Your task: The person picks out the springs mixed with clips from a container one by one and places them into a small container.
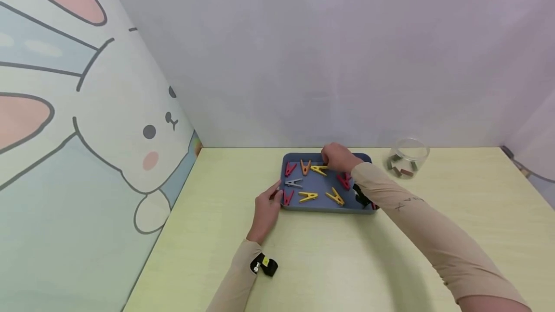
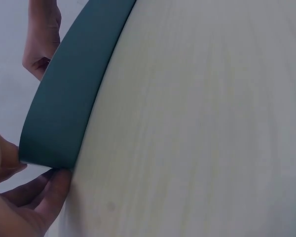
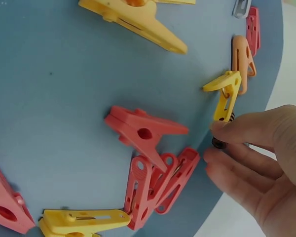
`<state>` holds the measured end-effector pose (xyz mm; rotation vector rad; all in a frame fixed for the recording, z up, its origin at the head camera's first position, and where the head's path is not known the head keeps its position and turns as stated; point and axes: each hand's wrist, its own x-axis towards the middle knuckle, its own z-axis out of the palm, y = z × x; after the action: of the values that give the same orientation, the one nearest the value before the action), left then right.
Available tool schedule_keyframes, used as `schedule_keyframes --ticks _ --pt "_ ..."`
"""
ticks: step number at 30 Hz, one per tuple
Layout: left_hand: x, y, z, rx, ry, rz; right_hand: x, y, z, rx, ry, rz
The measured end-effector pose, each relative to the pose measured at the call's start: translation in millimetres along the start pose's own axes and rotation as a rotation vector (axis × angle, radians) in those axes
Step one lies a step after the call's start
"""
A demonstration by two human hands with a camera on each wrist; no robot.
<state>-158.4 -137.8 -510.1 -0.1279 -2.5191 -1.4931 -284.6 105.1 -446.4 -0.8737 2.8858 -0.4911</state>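
Note:
A shallow blue-grey tray (image 1: 321,209) lies on the table with several plastic spring clips in it. My left hand (image 1: 266,208) grips the tray's near left corner, with fingers and thumb about its wall (image 2: 64,108) in the left wrist view. Over the tray's far side, my right hand (image 1: 340,158) pinches a small dark piece (image 3: 218,143), partly hidden behind the thumb; its exact kind is unclear. A yellow clip (image 3: 224,96) lies right by the thumb tip. Nearby are an orange clip (image 3: 241,61) and overlapping red clips (image 3: 145,185).
To the tray's right stands a clear round jar (image 1: 409,158) with several small dark pieces and a reddish one inside. A pale wall (image 1: 329,61) rises behind the table (image 1: 303,264). On the left is a rabbit-print wall (image 1: 108,134).

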Motion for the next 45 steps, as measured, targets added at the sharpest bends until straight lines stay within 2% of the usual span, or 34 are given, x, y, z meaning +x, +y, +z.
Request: schedule_keyframes --ticks 11,20,31,45 --pt "2.0 -1.8 2.8 0.005 -0.005 -0.004 -3.0 6 -6 0.094 0.036 -0.046" --pt "5.3 -2.5 4.2 -0.009 -0.028 -0.025 -7.0 17 -12 0.083 0.04 -0.051" --pt "8.3 -2.7 1.2 -0.018 -0.026 -0.039 -21.8 23 -23 0.162 0.094 -0.117" --pt "10.2 -2.6 -1.6 -0.025 -0.021 -0.045 -33.7 29 -31 0.249 0.124 -0.084"
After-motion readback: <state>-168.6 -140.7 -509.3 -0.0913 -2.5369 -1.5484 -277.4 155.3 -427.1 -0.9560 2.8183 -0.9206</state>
